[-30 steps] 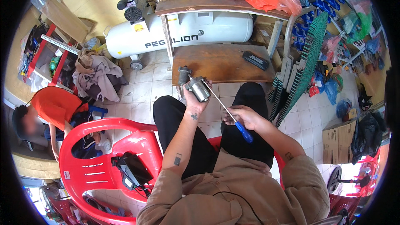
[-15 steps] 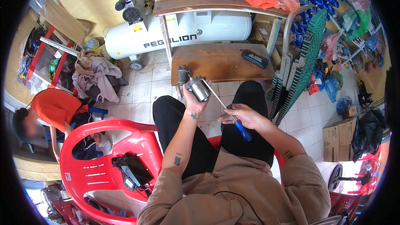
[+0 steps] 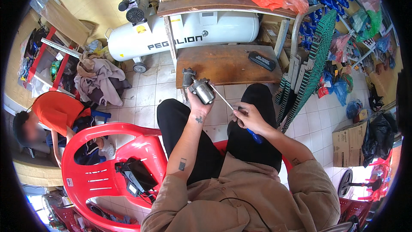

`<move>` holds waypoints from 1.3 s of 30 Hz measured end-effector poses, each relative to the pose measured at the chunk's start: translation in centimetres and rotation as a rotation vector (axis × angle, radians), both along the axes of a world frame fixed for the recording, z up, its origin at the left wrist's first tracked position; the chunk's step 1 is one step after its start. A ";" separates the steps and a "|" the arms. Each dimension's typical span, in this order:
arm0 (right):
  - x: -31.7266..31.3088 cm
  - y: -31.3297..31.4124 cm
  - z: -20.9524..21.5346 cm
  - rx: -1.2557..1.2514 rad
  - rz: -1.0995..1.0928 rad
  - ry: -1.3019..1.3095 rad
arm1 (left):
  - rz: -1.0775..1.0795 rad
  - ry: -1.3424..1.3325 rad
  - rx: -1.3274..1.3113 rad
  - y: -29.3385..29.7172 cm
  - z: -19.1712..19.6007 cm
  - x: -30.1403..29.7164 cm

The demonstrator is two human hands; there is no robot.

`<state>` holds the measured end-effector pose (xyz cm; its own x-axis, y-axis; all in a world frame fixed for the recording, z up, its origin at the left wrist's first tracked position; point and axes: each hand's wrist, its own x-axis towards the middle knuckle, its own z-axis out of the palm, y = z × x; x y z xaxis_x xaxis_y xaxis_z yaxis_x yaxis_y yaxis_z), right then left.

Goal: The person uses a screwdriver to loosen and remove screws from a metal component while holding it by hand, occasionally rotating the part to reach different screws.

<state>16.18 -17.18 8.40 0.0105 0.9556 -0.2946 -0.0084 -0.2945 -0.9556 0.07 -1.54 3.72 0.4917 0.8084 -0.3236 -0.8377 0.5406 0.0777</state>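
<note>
We are gripping a small metal motor (image 3: pixel 201 89) in our left hand (image 3: pixel 198 103), fingers wrapped beneath it, above our knees. Our right hand (image 3: pixel 248 118) is closing around a blue-handled screwdriver (image 3: pixel 234 111), its tip touching the motor.

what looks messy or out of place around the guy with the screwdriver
A heap of crumpled clothes lies dumped on the tiled floor beside the white air compressor tank. A black device with trailing cables sits on the red plastic chair.
</note>
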 end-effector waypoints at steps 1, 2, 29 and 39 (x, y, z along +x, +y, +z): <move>0.0 0.1 -0.2 -0.001 0.002 -0.004 | 0.003 -0.011 0.013 0.1 -0.1 -0.1; 0.1 0.1 -0.5 -0.001 0.003 -0.009 | -0.002 -0.003 0.022 0.1 -0.1 -0.1; 0.0 0.4 -0.4 -0.035 -0.029 -0.018 | -0.060 0.014 -0.018 -0.3 0.0 0.3; -0.5 0.2 0.5 0.113 -0.057 -0.342 | -0.127 0.002 -0.001 -0.4 -0.1 0.2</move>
